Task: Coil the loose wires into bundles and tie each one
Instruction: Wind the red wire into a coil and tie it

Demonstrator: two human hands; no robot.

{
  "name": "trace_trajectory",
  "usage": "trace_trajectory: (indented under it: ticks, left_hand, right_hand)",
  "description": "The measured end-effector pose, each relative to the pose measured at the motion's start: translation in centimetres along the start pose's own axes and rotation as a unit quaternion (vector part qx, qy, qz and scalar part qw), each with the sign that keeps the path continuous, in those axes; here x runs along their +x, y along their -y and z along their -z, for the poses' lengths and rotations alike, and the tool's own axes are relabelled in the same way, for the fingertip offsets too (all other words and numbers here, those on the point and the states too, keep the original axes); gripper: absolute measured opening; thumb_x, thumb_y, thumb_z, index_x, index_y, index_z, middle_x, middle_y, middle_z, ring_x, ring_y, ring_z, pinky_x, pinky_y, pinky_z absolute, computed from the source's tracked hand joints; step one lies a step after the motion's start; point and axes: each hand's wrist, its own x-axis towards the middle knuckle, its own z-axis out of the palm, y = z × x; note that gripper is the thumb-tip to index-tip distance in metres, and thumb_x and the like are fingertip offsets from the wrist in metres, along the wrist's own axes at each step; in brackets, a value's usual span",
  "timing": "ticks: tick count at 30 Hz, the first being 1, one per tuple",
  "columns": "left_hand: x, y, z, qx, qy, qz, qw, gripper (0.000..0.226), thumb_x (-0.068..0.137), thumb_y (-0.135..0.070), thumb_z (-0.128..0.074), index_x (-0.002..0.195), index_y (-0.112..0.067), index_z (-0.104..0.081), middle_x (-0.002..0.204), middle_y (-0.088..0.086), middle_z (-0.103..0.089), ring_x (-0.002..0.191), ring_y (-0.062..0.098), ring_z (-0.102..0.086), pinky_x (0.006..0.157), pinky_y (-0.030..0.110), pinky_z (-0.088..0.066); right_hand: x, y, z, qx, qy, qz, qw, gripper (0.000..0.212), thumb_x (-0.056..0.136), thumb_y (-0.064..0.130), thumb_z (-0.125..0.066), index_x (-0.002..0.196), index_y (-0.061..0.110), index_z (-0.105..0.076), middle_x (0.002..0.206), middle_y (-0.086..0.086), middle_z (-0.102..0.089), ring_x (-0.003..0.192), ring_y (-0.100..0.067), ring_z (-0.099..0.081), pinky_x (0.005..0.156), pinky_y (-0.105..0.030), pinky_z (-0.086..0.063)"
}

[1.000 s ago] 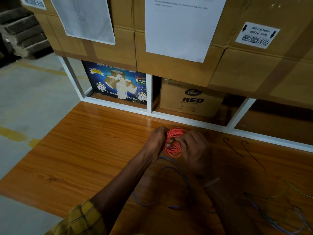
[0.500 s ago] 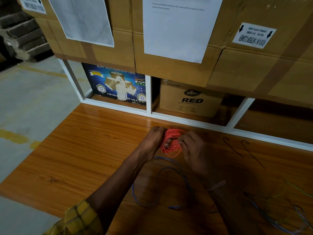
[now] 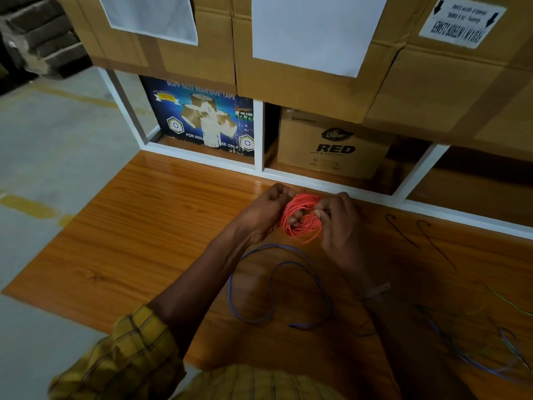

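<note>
A coil of orange wire (image 3: 302,220) is held just above the wooden table (image 3: 161,241), near its back edge. My left hand (image 3: 266,215) grips the coil's left side, fingers curled through the loops. My right hand (image 3: 341,226) pinches the coil's right side, with a thin dark tie end between its fingertips. A loose blue wire (image 3: 274,284) lies in open loops on the table under my forearms. More thin wires (image 3: 490,342), blue, purple and green, lie tangled at the right. Two black ties (image 3: 418,235) rest on the table right of my hands.
A white shelf frame (image 3: 259,166) runs along the table's back edge, with a blue tape carton (image 3: 202,116) and a brown carton (image 3: 331,145) inside. Large cardboard boxes (image 3: 302,67) stacked above overhang the shelf. The concrete floor (image 3: 43,154) drops off at the table's left edge.
Both hands stay on the orange coil and have shifted it slightly. The right hand's fingertips have moved to the coil's upper right, now pinching a dark tie end.
</note>
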Motion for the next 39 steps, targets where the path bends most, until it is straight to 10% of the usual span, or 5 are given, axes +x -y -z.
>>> trace_trajectory:
  ticks: [9, 16, 31, 39]
  left_hand:
    - [0.0, 0.4, -0.1, 0.141, -0.041, -0.059, 0.987, 0.016, 0.114, -0.023, -0.042, 0.105, -0.011, -0.045, 0.065, 0.005, -0.056, 0.051, 0.014, -0.049, 0.053, 0.027, -0.046]
    - [-0.3, 0.1, 0.5, 0.3, -0.05, -0.117, 0.945, 0.023, 0.113, -0.036, -0.04, 0.111, -0.013, -0.044, 0.064, 0.003, -0.06, 0.048, 0.012, -0.051, 0.049, 0.025, -0.041]
    - [-0.9, -0.1, 1.1, 0.216, 0.028, -0.119, 0.969, 0.025, 0.113, -0.036, -0.044, 0.102, -0.014, -0.049, 0.063, 0.005, -0.055, 0.051, 0.016, -0.049, 0.053, 0.029, -0.041]
    - [-1.7, -0.3, 1.1, 0.23, 0.062, -0.104, 0.966, 0.026, 0.113, -0.029, -0.044, 0.101, -0.007, -0.052, 0.07, 0.007, -0.057, 0.062, 0.021, -0.054, 0.057, 0.025, -0.046]
  right_hand:
    - [-0.3, 0.6, 0.1, -0.088, 0.016, 0.075, 0.993, 0.007, 0.093, 0.005, -0.058, 0.087, 0.002, -0.062, 0.093, -0.012, -0.054, 0.088, -0.021, -0.045, 0.077, -0.03, -0.033]
    - [0.3, 0.2, 0.4, -0.05, 0.094, 0.147, 0.983, 0.009, 0.096, -0.005, -0.06, 0.093, 0.001, -0.066, 0.15, -0.015, -0.051, 0.147, -0.027, -0.034, 0.119, -0.027, -0.024]
    - [1.0, 1.5, 1.7, 0.035, 0.047, 0.079, 0.995, 0.022, 0.097, 0.016, -0.052, 0.089, -0.001, -0.062, 0.094, -0.01, -0.057, 0.085, -0.021, -0.057, 0.074, -0.027, -0.045]
    - [0.5, 1.5, 2.2, 0.101, 0.066, -0.026, 0.992, 0.006, 0.093, 0.001, -0.066, 0.09, 0.005, -0.063, 0.089, -0.002, -0.062, 0.084, -0.014, -0.061, 0.07, -0.024, -0.048]
